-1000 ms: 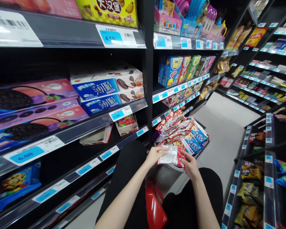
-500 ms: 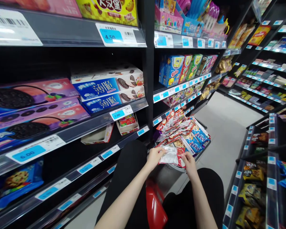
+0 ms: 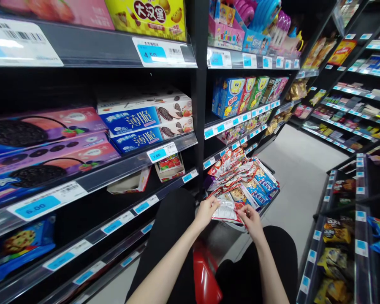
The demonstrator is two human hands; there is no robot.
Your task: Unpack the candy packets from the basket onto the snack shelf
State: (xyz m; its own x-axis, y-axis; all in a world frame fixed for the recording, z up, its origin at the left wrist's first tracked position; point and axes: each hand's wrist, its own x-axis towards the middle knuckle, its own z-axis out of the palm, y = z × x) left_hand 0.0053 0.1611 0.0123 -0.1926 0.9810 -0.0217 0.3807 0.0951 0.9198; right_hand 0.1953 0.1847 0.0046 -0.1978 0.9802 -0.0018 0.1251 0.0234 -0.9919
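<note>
Between my two hands is a red and white snack packet (image 3: 225,214), its printed pale side turned up. My left hand (image 3: 208,211) pinches the packet's left end. At its right end, my right hand (image 3: 250,218) grips the edge with fingers closed. Just beyond my hands stands a basket (image 3: 269,198) heaped with snack packets. Blue packets (image 3: 260,188) lie on its right side, and red and white packets (image 3: 229,162) are piled on its left.
Dark shelves with cookie boxes (image 3: 136,122) rise close on my left. Small snack boxes (image 3: 232,97) stand on the shelf ahead. A low rack of snack bags (image 3: 334,230) runs along the right. Between my legs is a red plastic object (image 3: 205,274). Pale floor (image 3: 299,156) stretches beyond the basket.
The right end of the packet has been turned or folded a little, with less of its red side showing. My right hand has shifted slightly. The view has tilted up slightly.
</note>
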